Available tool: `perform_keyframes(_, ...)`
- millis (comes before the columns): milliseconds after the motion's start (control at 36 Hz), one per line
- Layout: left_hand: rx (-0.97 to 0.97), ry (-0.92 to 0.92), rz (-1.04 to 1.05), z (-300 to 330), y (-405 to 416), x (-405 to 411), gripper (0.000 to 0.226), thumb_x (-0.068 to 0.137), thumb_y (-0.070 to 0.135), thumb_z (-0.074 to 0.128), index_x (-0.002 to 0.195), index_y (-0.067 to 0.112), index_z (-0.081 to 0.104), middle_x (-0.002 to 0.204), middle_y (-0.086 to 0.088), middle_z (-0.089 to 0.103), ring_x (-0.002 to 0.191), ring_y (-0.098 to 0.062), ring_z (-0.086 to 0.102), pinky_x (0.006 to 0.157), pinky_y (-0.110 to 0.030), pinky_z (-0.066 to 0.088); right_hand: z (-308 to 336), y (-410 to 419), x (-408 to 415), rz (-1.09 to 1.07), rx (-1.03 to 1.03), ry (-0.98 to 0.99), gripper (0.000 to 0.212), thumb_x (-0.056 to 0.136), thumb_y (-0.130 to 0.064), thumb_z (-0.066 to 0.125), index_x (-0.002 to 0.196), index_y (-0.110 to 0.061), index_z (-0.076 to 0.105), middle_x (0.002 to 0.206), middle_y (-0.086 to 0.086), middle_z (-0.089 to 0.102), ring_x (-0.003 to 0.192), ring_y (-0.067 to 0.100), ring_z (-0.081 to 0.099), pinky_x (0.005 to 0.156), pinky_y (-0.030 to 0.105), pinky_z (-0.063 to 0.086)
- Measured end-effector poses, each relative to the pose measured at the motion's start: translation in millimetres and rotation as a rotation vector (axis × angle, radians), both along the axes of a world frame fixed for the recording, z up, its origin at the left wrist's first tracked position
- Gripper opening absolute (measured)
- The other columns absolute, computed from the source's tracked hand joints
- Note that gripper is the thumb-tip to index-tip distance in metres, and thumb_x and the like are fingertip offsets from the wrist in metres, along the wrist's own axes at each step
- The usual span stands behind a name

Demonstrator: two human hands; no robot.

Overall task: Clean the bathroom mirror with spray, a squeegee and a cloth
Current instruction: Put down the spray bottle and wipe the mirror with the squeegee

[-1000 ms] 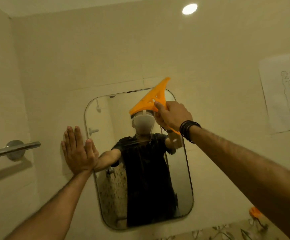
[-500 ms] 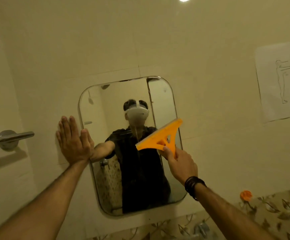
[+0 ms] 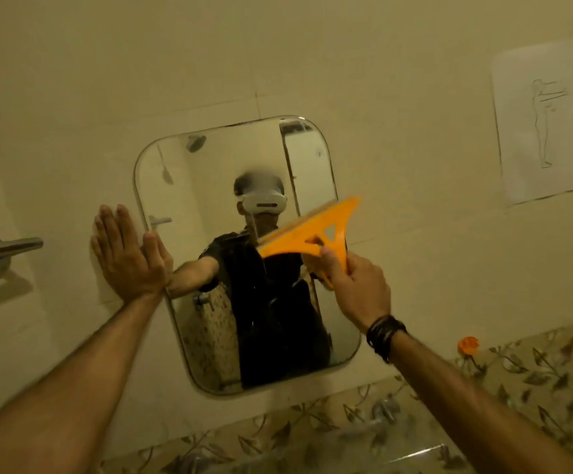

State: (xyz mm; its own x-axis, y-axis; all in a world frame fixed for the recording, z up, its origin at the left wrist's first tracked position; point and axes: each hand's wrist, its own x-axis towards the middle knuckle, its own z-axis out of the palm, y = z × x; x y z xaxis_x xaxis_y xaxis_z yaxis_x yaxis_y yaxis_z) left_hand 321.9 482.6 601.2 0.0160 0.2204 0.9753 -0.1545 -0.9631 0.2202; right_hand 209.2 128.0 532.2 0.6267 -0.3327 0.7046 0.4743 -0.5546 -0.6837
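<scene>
squeegee step in hand, judging by the tool at the glass. right hand (image 3: 356, 289) curls round the handle of the orange squeegee (image 3: 312, 234), thumb up by the cut-out, fingers wrapped under; blade edge tilted, high at the right, low at the left, lying across the right half of the bathroom mirror (image 3: 189, 186) abt mid-height. can't tell for sure if the blade touches the glass or hangs just off it. left hand (image 3: 131, 254) is flat, fingers straight, pressed to the wall tile w/ its thumb side at the mirror's left edge, holding nothing, prob bracing. thin drip line runs down the glass left of the blade, and a hazy patch sits higher up, so wet areas seem left. next move likely needs blade levelled, firm even contact, and a pull over the untouched strip; spray bottle & cloth not in view.
</scene>
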Motion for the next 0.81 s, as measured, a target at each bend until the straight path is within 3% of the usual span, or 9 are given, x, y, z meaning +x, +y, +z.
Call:
perform_keyframes(83, 0.006, -0.014, 0.003, -1, 1, 0, 0.065, 0.107, 0.041, 0.031, 0.166, 0.016, 0.020, 0.173, -0.009, 0.018, 0.161, -0.024, 0.016, 0.130, -0.042, 0.009, 24, -4, 11, -0.035, 0.004, 0.032, 0.062, 0.092, -0.073, 0.034, 0.077, -0.021, 0.065, 0.066, -0.004, 0.064, 0.061, 0.015, 0.059, 0.054, 0.031, 0.041)
perform_keyframes(278, -0.003, -0.039, 0.014, -1, -1, 2, 0.064, 0.107, 0.038, 0.039, 0.166, 0.018, 0.023, 0.173, -0.010, 0.021, 0.161, -0.025, 0.019, 0.130, -0.044, 0.014, -8, 4, 29, -0.082, 0.009, 0.096, 0.054, 0.096, -0.067, 0.033, 0.083, -0.024, 0.063, 0.070, -0.009, 0.061, 0.068, 0.017, 0.059, 0.058, 0.029, 0.038)
perform_keyframes(389, 0.013, -0.050, 0.025, -2, 2, 3, 0.063, 0.108, 0.039, 0.037, 0.166, 0.018, 0.023, 0.173, -0.010, 0.021, 0.161, -0.025, 0.019, 0.130, -0.044, 0.014, -40, 14, 29, -0.053, 0.051, 0.104, 0.048, 0.097, -0.064, 0.035, 0.074, -0.027, 0.055, 0.064, -0.010, 0.055, 0.060, 0.011, 0.053, 0.052, 0.025, 0.029)
perform_keyframes(528, 0.009, -0.055, 0.012, -2, 1, 2, 0.062, 0.108, 0.040, 0.036, 0.165, 0.018, 0.025, 0.172, -0.011, 0.023, 0.160, -0.026, 0.020, 0.130, -0.043, 0.014, -88, 24, 21, -0.028, 0.095, 0.189, 0.044, 0.096, -0.064, 0.038, 0.064, -0.034, 0.044, 0.058, -0.012, 0.046, 0.054, 0.007, 0.044, 0.051, 0.024, 0.028)
perform_keyframes(667, 0.001, -0.071, 0.026, -1, -2, 0, 0.062, 0.107, 0.035, 0.042, 0.165, 0.018, 0.026, 0.172, -0.011, 0.024, 0.160, -0.026, 0.021, 0.130, -0.042, 0.014, -137, 35, 8, 0.002, 0.149, 0.257, 0.053, 0.096, -0.060, 0.043, 0.057, -0.024, 0.045, 0.051, -0.008, 0.041, 0.047, 0.008, 0.038, 0.050, 0.025, 0.026)
perform_keyframes(806, -0.003, -0.068, 0.031, -3, -5, -4, 0.062, 0.108, 0.039, 0.039, 0.166, 0.020, 0.024, 0.172, -0.010, 0.022, 0.161, -0.024, 0.019, 0.130, -0.036, 0.009, -173, 39, -5, 0.059, 0.163, 0.308, 0.050, 0.096, -0.057, 0.043, 0.059, -0.025, 0.047, 0.051, -0.008, 0.040, 0.046, 0.006, 0.035, 0.050, 0.025, 0.025)
